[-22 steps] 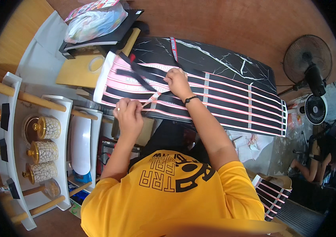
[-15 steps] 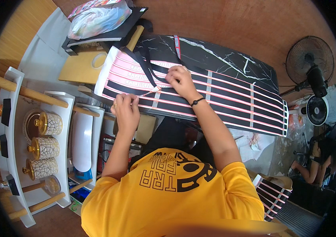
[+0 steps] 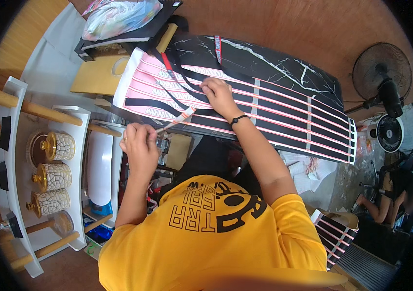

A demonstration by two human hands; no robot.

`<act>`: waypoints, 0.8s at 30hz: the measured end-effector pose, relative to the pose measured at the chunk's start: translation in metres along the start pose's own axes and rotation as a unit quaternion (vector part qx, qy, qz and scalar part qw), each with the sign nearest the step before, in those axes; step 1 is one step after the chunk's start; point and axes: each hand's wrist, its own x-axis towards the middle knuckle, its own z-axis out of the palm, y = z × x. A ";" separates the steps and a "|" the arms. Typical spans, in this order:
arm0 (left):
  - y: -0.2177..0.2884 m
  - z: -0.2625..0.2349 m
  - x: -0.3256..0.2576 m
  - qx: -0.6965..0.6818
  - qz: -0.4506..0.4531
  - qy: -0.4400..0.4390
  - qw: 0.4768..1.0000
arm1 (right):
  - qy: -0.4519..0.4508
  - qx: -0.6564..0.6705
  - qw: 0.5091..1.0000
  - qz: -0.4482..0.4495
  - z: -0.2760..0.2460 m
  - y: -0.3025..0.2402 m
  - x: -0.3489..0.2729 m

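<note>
Brown boarding [image 3: 284,22] spreads across twelve o'clock, behind a table [image 3: 274,63] topped in black with white marble veining. At nine o'clock the left hand [image 3: 140,145] has thumb and fingers pinched together on one end of a thin strip [image 3: 183,118], white with red lines; it slants from the fingertips toward two o'clock, narrow and twisted near the hand, wider and flatter at its far end. At twelve o'clock the right hand [image 3: 219,97] bends its fingers over the sheet [image 3: 274,114], tips close together; whether they grip anything cannot be told. Black straps [image 3: 166,61], one with a red section, curl loosely between the hands and toward eleven o'clock. Beneath, the sheet lies along the table's near side, its long axis running from ten to three o'clock. Flat and oblong, it is pink with a white border at the ten o'clock end, then black, ruled lengthwise with pale, red-edged lines and crossed by grey bands. Farther out, a tape roll [image 3: 119,67] sits at ten o'clock and a crinkled plastic bag [image 3: 121,22] at eleven; a round-caged fan [image 3: 379,68] stands at two, and gold-lidded canisters [image 3: 53,175], patterned like cracked tile, sit toward nine.
</note>
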 end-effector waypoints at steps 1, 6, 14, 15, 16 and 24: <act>-0.003 -0.001 0.002 0.005 -0.008 -0.002 1.000 | 0.009 0.037 0.999 0.004 -0.003 -0.004 -0.002; -0.007 0.009 0.011 0.009 -0.029 0.014 0.999 | -0.096 -0.053 0.981 -0.158 -0.016 -0.012 -0.029; 0.000 -0.064 0.000 -0.049 0.042 -0.008 0.998 | -0.094 -0.082 0.992 -0.034 -0.001 0.011 -0.018; -0.001 -0.069 -0.003 -0.006 0.045 -0.034 0.998 | -0.102 -0.056 0.992 -0.047 -0.006 0.012 -0.016; -0.004 -0.071 -0.005 0.002 0.017 -0.096 0.995 | -0.152 0.025 0.986 -0.059 -0.016 0.015 -0.004; -0.093 -0.033 -0.041 -0.209 -0.226 -0.370 0.876 | -0.168 0.088 0.981 0.047 -0.128 0.037 -0.013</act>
